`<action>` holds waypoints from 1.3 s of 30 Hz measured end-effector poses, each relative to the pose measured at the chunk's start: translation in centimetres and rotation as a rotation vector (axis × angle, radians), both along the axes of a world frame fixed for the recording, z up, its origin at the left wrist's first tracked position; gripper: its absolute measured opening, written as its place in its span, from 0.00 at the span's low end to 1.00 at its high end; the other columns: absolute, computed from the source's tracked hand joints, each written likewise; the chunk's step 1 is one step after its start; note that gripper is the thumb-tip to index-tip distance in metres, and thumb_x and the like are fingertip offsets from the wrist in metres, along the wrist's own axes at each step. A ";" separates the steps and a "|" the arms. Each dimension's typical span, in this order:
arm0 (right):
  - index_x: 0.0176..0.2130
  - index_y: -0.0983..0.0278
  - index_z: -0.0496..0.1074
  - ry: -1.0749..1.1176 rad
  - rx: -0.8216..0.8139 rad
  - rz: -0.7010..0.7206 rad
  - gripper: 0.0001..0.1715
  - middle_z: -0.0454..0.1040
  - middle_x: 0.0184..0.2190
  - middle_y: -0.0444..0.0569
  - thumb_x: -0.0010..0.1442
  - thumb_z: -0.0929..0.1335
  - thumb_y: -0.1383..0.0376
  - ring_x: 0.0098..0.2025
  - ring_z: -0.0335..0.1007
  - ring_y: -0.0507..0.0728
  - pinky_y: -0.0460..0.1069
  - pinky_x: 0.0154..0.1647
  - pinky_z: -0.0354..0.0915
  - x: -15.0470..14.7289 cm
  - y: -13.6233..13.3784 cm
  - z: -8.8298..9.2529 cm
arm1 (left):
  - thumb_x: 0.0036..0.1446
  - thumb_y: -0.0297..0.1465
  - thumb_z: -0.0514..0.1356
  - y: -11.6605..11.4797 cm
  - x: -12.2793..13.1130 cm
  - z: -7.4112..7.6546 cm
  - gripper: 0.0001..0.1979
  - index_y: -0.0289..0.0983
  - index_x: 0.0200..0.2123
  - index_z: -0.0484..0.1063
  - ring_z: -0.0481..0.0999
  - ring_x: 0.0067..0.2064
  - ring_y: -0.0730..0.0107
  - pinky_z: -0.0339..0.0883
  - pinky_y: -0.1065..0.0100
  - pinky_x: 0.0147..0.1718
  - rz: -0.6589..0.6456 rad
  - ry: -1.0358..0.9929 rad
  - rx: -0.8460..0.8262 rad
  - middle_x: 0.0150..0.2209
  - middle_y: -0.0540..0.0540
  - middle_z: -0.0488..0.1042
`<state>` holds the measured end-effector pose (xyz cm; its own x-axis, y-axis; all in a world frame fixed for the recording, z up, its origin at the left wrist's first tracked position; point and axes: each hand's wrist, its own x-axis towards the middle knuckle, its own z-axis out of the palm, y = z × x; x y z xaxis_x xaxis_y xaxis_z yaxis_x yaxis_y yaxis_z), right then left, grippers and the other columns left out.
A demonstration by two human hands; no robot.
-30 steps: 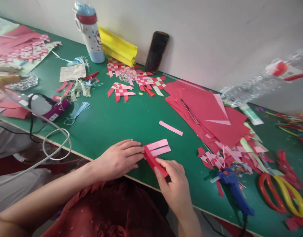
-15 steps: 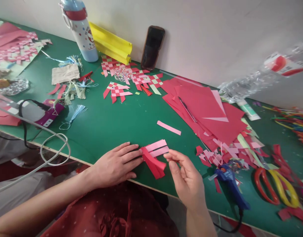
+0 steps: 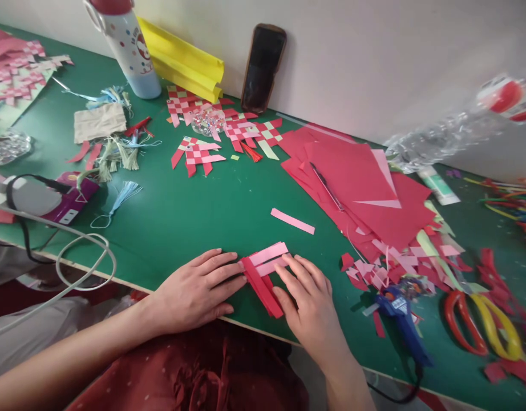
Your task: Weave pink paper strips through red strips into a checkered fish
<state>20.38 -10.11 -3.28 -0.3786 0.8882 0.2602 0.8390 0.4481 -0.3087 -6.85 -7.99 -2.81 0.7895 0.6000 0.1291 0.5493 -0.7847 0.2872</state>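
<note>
My left hand point(image 3: 203, 291) lies flat, palm down, its fingertips on the left end of a small weave of paper strips. In that weave, red paper strips point(image 3: 265, 294) slant down to the right and cross two pink paper strips point(image 3: 269, 251) that point right. My right hand point(image 3: 310, 302) rests at the weave's right side, fingers spread, with fingertips on the lower pink strip and the thumb beside the red strips. Just beyond them lies a loose pink strip point(image 3: 292, 221) on the green table point(image 3: 194, 208).
Red paper sheets point(image 3: 352, 177) with a pen, paper scraps point(image 3: 374, 271), a blue glue gun point(image 3: 402, 319) and scissors point(image 3: 496, 325) lie to the right. Woven paper fish shapes point(image 3: 197, 154), a phone point(image 3: 263, 68) and a drink bottle point(image 3: 128, 51) stand or lie farther back. A cable point(image 3: 85, 285) loops at left.
My right hand has moved left onto the strips. The red strip that bowed up at its lower end now lies flatter along the other. My left hand stays in place.
</note>
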 end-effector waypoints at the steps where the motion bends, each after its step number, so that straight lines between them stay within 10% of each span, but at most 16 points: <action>1: 0.59 0.58 0.68 0.024 -0.001 -0.005 0.22 0.71 0.58 0.53 0.67 0.65 0.61 0.61 0.63 0.64 0.62 0.57 0.64 0.1 0.0 0.0 | 0.66 0.38 0.56 0.0 0.0 0.0 0.26 0.39 0.65 0.60 0.62 0.66 0.54 0.55 0.50 0.66 0.000 0.000 -0.001 0.63 0.43 0.67; 10: 0.54 0.60 0.70 0.151 -0.018 0.013 0.18 0.74 0.53 0.53 0.66 0.67 0.60 0.57 0.64 0.64 0.62 0.56 0.63 0.4 -0.7 1.2 | 0.67 0.38 0.55 0.1 0.1 0.1 0.26 0.40 0.65 0.60 0.63 0.65 0.55 0.55 0.50 0.66 0.006 -0.005 -0.019 0.63 0.45 0.67; 15: 0.58 0.64 0.65 0.128 -0.092 0.098 0.33 0.78 0.40 0.51 0.61 0.69 0.49 0.46 0.69 0.63 0.60 0.48 0.62 -0.4 -1.1 2.5 | 0.67 0.39 0.55 0.0 0.1 0.1 0.25 0.40 0.65 0.60 0.62 0.65 0.55 0.55 0.50 0.66 0.011 -0.008 -0.033 0.63 0.46 0.66; 20: 0.58 0.60 0.65 0.200 -0.110 0.038 0.23 0.77 0.31 0.43 0.64 0.68 0.67 0.39 0.70 0.57 0.56 0.47 0.63 -1.8 -0.7 2.4 | 0.68 0.40 0.53 0.0 0.1 0.1 0.25 0.40 0.65 0.61 0.61 0.65 0.56 0.53 0.52 0.67 0.020 -0.002 -0.038 0.63 0.45 0.66; 29: 0.55 0.57 0.67 0.528 -0.207 -0.121 0.17 0.76 0.42 0.47 0.67 0.64 0.67 0.45 0.73 0.55 0.52 0.48 0.69 -1.6 0.9 2.9 | 0.68 0.40 0.53 0.0 0.2 -0.2 0.24 0.41 0.65 0.60 0.61 0.66 0.58 0.51 0.53 0.67 0.027 -0.017 -0.021 0.64 0.47 0.65; 39: 0.53 0.59 0.73 -0.001 -0.112 0.083 0.20 0.71 0.57 0.51 0.66 0.62 0.71 0.57 0.61 0.63 0.60 0.54 0.62 -0.2 -0.9 1.7 | 0.68 0.39 0.54 -0.1 0.1 -0.1 0.24 0.41 0.64 0.61 0.61 0.65 0.57 0.52 0.52 0.66 0.024 -0.019 -0.002 0.63 0.46 0.65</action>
